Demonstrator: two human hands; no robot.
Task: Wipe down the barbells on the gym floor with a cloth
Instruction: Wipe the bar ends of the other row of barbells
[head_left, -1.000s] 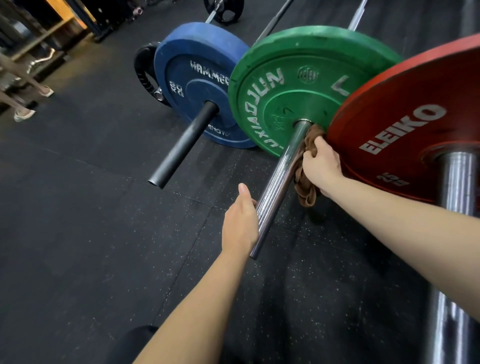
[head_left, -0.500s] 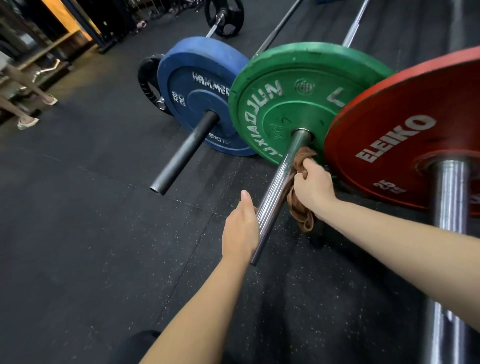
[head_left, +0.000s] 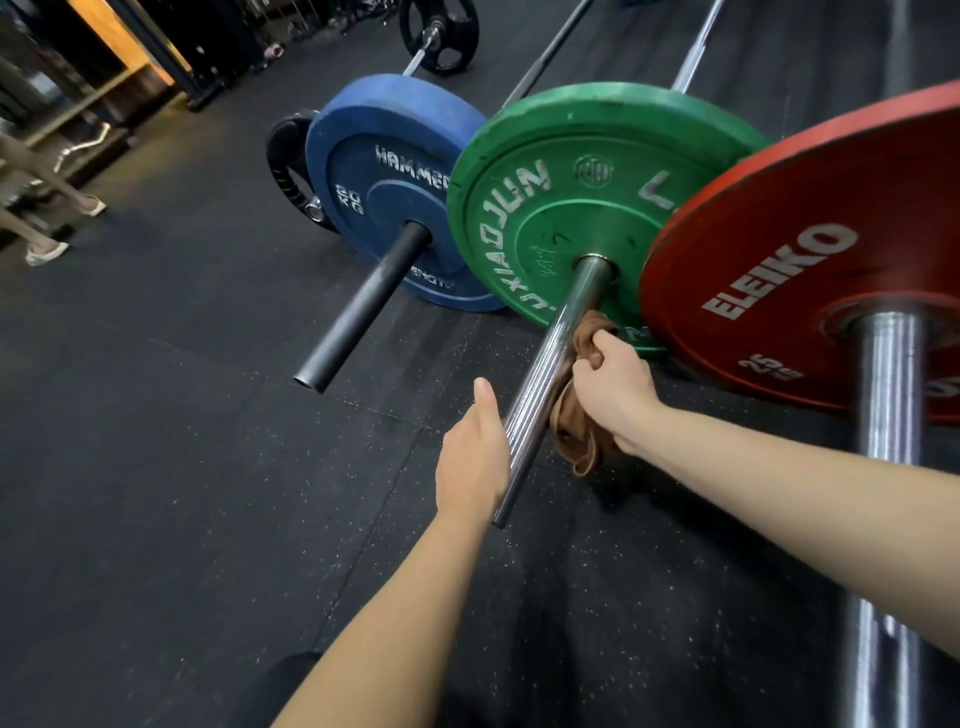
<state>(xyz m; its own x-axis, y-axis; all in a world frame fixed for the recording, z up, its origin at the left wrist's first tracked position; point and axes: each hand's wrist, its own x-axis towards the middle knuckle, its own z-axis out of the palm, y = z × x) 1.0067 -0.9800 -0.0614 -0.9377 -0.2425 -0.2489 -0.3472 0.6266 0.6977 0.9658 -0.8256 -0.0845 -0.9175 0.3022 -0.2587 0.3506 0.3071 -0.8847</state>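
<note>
Three barbells lie side by side on the black rubber floor. The middle one has a chrome sleeve (head_left: 550, 364) that sticks out of a green plate (head_left: 571, 208). My right hand (head_left: 615, 387) grips a bunched brown cloth (head_left: 574, 431) against the right side of that sleeve, about midway along it. My left hand (head_left: 475, 457) holds the sleeve near its free end, thumb pointing up along the bar, fingers hidden under it. A blue plate (head_left: 384, 176) with a dark sleeve (head_left: 363, 312) sits to the left, a red plate (head_left: 810, 260) with a chrome sleeve (head_left: 888, 415) to the right.
A black plate on another bar (head_left: 439, 31) lies at the back. A person's legs and shoes (head_left: 47, 228) stand at the far left near a wooden rack (head_left: 93, 104). Open rubber floor (head_left: 156, 467) spreads to the left of my arms.
My right hand has slid the cloth back along the chrome sleeve, away from the green plate toward me. My left hand has stayed at the sleeve's end.
</note>
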